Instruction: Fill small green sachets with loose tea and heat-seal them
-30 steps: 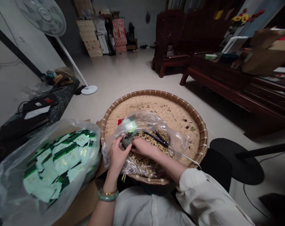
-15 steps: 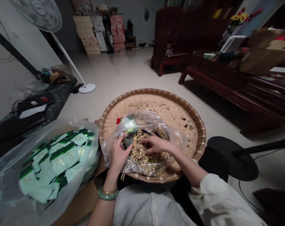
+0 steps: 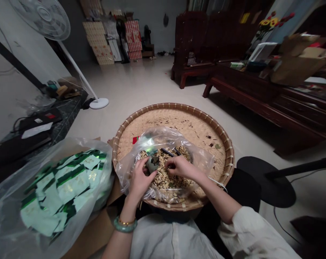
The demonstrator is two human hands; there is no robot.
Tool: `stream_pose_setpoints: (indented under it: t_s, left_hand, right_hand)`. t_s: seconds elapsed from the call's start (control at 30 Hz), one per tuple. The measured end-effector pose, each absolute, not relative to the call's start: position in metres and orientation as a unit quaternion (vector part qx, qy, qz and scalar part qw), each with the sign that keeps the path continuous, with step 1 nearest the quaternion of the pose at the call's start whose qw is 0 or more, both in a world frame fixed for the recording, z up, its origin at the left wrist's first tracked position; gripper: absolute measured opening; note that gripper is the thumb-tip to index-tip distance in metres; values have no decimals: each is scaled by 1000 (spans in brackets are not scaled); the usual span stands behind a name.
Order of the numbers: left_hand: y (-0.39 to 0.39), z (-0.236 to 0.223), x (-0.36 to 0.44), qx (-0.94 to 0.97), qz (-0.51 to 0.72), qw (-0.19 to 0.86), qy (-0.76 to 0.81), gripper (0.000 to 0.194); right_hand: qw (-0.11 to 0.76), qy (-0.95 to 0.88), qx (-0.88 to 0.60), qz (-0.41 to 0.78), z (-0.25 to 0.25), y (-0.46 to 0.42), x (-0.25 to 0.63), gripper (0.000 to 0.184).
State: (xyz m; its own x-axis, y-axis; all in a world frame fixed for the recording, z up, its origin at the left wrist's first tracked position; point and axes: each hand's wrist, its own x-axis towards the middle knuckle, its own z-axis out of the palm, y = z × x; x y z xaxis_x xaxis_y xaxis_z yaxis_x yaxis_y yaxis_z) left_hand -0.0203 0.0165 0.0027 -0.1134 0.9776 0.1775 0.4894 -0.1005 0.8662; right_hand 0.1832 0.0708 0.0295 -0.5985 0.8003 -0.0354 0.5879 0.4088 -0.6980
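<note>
A round woven bamboo tray rests on my lap. In it lies an open clear plastic bag holding a heap of pale dried bits mixed with dark pieces. My left hand is inside the bag, fingers closed round a small green sachet at the heap's left edge. My right hand rests on the heap just right of the sachet, fingertips pinched together on some of the loose bits. A pair of dark sticks lies in the bag behind my right hand.
A large clear bag of green-and-white sachets sits in a cardboard box at my left. A standing fan and a cluttered low dark table are further left. Dark wooden furniture lines the right; a black round base lies beside the tray.
My right hand drew away from the sachet onto the heap, then came back left toward it with pinched fingers. My left hand kept hold of the sachet.
</note>
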Motion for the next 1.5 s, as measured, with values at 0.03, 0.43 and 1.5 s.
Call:
stream_pose_setpoints:
  t_s: [0.03,0.43,1.5]
  left_hand:
    - [16,3,-20,606,430,283,607,50]
    - [16,7,-8,631,449,257,579,47]
    - [15,5,-7,655,443,209,576,47]
  right_hand:
    - [171,-811,-432,356,35,70,185,25]
    - [278,-829,-367,319,102,63,162,27]
    - [282,-860,-365,219,84,46,160,22]
